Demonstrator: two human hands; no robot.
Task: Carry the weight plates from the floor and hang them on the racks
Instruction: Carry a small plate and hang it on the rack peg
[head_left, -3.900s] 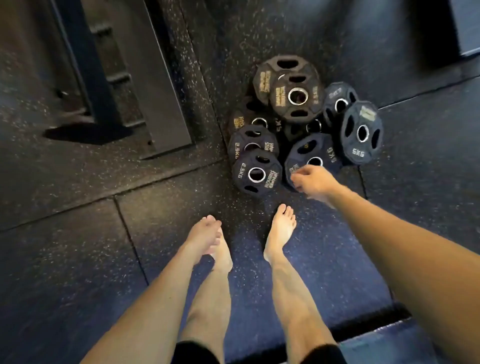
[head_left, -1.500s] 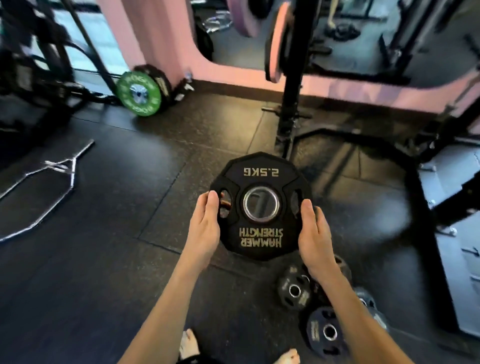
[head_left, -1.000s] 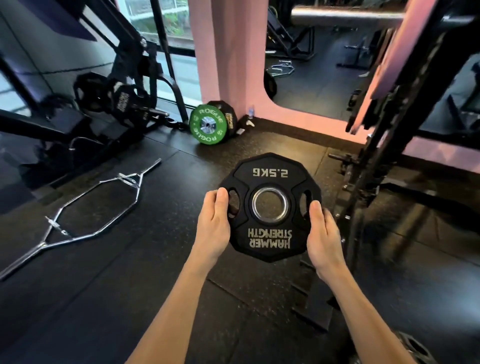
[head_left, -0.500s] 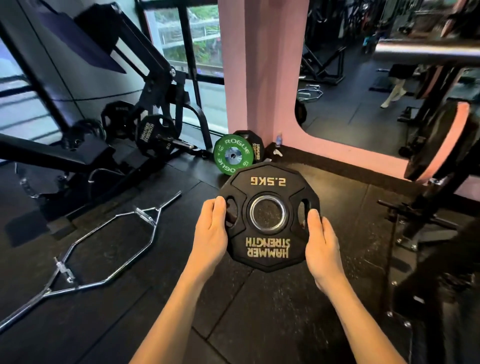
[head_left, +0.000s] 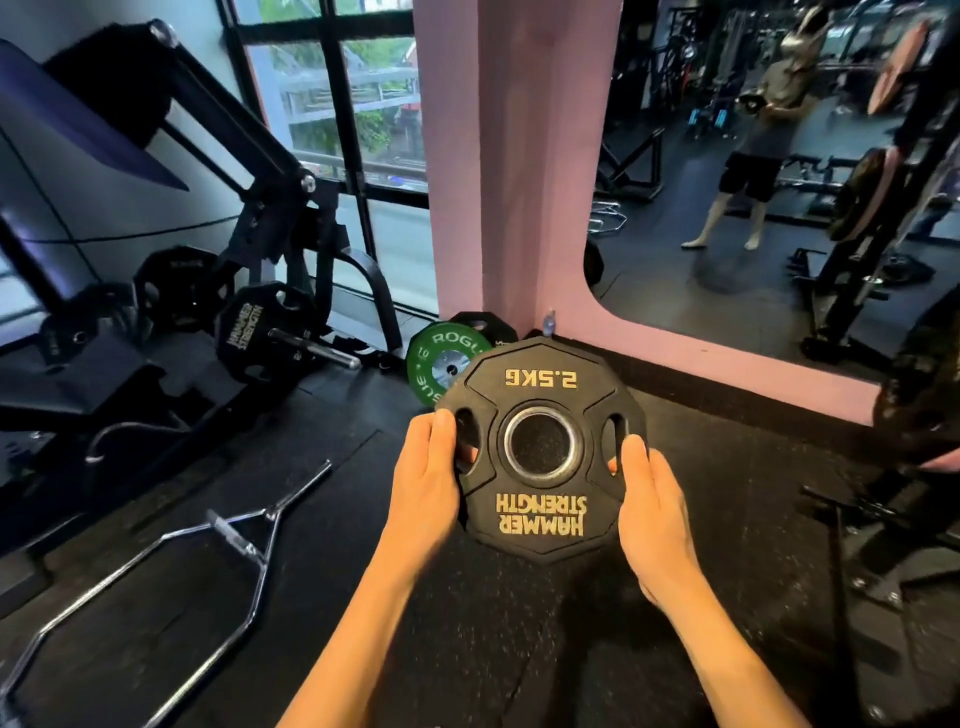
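A black 2.5KG weight plate (head_left: 540, 514) with a steel centre ring is held flat in front of me, its gold lettering upside down. My left hand (head_left: 428, 480) grips its left edge, fingers through the left grip slot. My right hand (head_left: 652, 499) grips its right edge at the right slot. To the left, a machine carries a black plate (head_left: 249, 332) on a chrome peg (head_left: 314, 351), with other black plates hung behind it. The floor pile of plates is out of view.
A green plate (head_left: 441, 356) leans at the foot of a pink pillar (head_left: 511, 166). A chrome hex bar (head_left: 197, 561) lies on the floor at lower left. A dark rack (head_left: 893, 223) with plates stands at right. A wall mirror (head_left: 753, 171) reflects a person.
I picked the 2.5KG plate off the floor pile with both hands and turned left with it; the machine with the chrome peg has come nearer. The grip has not changed.
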